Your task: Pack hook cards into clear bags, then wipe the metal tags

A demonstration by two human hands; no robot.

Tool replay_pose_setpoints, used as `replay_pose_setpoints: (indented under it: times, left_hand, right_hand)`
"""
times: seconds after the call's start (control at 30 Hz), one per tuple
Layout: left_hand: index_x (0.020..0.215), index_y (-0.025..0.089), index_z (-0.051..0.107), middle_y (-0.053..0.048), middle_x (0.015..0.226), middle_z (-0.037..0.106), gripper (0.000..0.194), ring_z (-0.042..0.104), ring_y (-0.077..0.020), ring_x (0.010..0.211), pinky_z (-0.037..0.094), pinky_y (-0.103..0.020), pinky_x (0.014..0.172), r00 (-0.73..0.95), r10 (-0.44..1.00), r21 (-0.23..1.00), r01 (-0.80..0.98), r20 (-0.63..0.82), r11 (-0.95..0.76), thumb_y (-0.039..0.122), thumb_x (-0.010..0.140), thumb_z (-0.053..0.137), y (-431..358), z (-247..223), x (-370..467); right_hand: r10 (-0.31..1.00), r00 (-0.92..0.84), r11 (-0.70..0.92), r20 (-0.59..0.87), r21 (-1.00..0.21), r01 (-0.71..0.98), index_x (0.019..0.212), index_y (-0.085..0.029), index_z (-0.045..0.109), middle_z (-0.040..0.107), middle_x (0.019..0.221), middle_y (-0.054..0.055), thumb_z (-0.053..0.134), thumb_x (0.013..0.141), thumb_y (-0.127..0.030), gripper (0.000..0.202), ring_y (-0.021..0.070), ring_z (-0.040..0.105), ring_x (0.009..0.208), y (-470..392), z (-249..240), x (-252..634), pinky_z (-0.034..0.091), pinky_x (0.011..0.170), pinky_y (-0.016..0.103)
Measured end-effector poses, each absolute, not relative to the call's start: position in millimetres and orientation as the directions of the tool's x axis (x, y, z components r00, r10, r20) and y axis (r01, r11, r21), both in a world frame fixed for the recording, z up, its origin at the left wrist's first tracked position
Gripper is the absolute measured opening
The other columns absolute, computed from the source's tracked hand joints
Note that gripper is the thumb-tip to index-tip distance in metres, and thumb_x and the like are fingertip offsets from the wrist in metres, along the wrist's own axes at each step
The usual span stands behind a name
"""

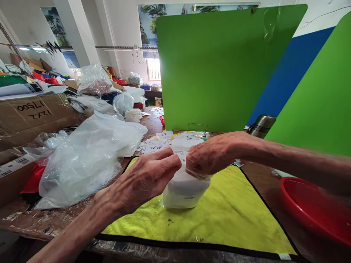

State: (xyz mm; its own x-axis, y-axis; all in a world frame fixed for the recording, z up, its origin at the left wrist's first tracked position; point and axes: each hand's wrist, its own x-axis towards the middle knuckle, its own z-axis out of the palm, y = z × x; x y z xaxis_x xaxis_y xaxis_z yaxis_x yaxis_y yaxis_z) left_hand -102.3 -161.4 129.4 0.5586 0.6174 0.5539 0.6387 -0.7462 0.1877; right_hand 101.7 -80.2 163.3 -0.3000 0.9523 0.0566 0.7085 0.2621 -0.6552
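Observation:
A clear plastic bag (186, 193) with a pale stack inside, perhaps paper or cards, stands upright on the yellow cloth (219, 223). My left hand (153, 171) is closed in a pinch at the left of the bag's top edge. At the right of that edge, my right hand (205, 155) is closed with its fingers curled under. The two hands are a short gap apart and hide part of the bag's mouth. Just behind them lies a white stack (182, 144) with several small printed cards (157, 142) spread around it.
A large translucent plastic bag (90, 160) and a cardboard box (35, 113) fill the left side. To the right stand a red basin (309, 212) and a steel flask (261, 126). A green panel (219, 73) rises behind the table, with a thin wire stand (197, 125) before it.

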Motion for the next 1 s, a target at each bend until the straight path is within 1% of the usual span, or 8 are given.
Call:
replay_pose_setpoints:
  times: [0.07,0.27,0.4,0.6,0.77,0.87,0.93,1.0]
  left_hand:
    - [0.086,0.018,0.062,0.000,0.079,0.058,0.019,0.053,-0.0079,0.067,0.043,-0.018,0.061,0.554,0.614,0.194,0.633,0.562,-0.749,0.015,0.091,0.044,-161.8,128.5,-101.9]
    - [0.087,0.018,0.062,0.000,0.079,0.059,0.019,0.054,-0.0080,0.068,0.044,-0.019,0.063,0.551,0.610,0.225,0.610,0.570,-0.760,0.016,0.091,0.044,-162.4,126.4,-101.6]
    - [0.089,0.018,0.061,0.001,0.081,0.059,0.016,0.054,-0.0077,0.070,0.044,-0.019,0.065,0.545,0.612,0.248,0.597,0.572,-0.763,0.018,0.092,0.045,-162.2,126.5,-103.2]
    - [0.091,0.019,0.059,0.001,0.083,0.058,0.013,0.054,-0.0073,0.072,0.042,-0.019,0.066,0.553,0.595,0.250,0.575,0.583,-0.779,0.015,0.092,0.046,-161.4,125.2,-104.7]
    - [0.092,0.020,0.058,0.001,0.085,0.059,0.012,0.055,-0.0077,0.073,0.043,-0.020,0.067,0.545,0.602,0.259,0.578,0.583,-0.774,0.016,0.092,0.047,-159.3,125.6,-103.5]
    - [0.091,0.020,0.059,0.002,0.083,0.058,0.012,0.055,-0.0076,0.074,0.043,-0.020,0.067,0.548,0.601,0.258,0.577,0.581,-0.775,0.016,0.092,0.048,-159.9,126.4,-103.7]
    - [0.095,0.021,0.060,0.002,0.088,0.057,0.011,0.055,-0.0062,0.071,0.044,-0.019,0.066,0.523,0.607,0.265,0.586,0.598,-0.766,0.017,0.091,0.051,-161.0,124.8,-105.6]
    - [0.101,0.022,0.061,0.000,0.100,0.054,0.014,0.054,-0.0042,0.068,0.047,-0.019,0.067,0.460,0.622,0.286,0.608,0.634,-0.740,0.018,0.089,0.054,-161.8,120.2,-109.0]
  right_hand:
    - [0.941,-0.339,0.267,0.009,-0.637,0.723,0.045,-0.017,0.055,0.061,0.051,-0.009,0.048,0.084,-0.017,0.039,0.0042,0.052,0.047,-80.9,159.5,98.7,0.030,0.045,0.019]
    - [0.711,-0.612,0.497,-0.348,-0.368,0.786,0.041,-0.020,0.055,0.053,0.042,-0.010,0.069,0.061,0.000,0.031,0.0071,0.043,0.043,-102.0,184.7,76.1,0.025,0.045,0.023]
    - [0.571,-0.694,0.670,-0.438,-0.240,0.703,0.040,-0.020,0.050,0.038,0.037,-0.010,0.063,0.064,0.008,0.038,0.0078,0.031,0.040,-107.8,200.3,69.7,0.020,0.044,0.025]
    - [0.680,-0.706,0.705,-0.200,-0.087,0.704,0.051,-0.021,0.056,0.045,0.052,-0.008,0.069,0.060,0.005,0.030,0.0101,0.039,0.051,-109.6,192.9,73.6,0.027,0.050,0.024]
    - [0.662,-0.714,0.708,-0.229,-0.123,0.696,0.064,-0.022,0.064,0.047,0.055,-0.008,0.069,0.063,0.000,0.022,0.0096,0.040,0.050,-112.2,191.0,74.7,0.026,0.046,0.022]
    - [0.590,-0.745,0.765,-0.310,-0.079,0.639,0.057,-0.020,0.061,0.046,0.053,-0.007,0.064,0.068,0.003,0.025,0.0093,0.039,0.050,-110.6,193.1,75.4,0.027,0.046,0.022]
    - [0.548,-0.794,0.793,-0.263,-0.140,0.594,0.067,-0.021,0.065,0.051,0.057,-0.006,0.062,0.077,-0.005,0.019,0.0098,0.043,0.052,-108.4,196.3,82.7,0.030,0.047,0.022]
    - [0.543,-0.835,0.798,-0.086,-0.256,0.545,0.088,-0.023,0.068,0.062,0.076,-0.004,0.061,0.084,-0.023,0.007,0.0121,0.055,0.066,-107.3,198.7,98.4,0.041,0.057,0.022]
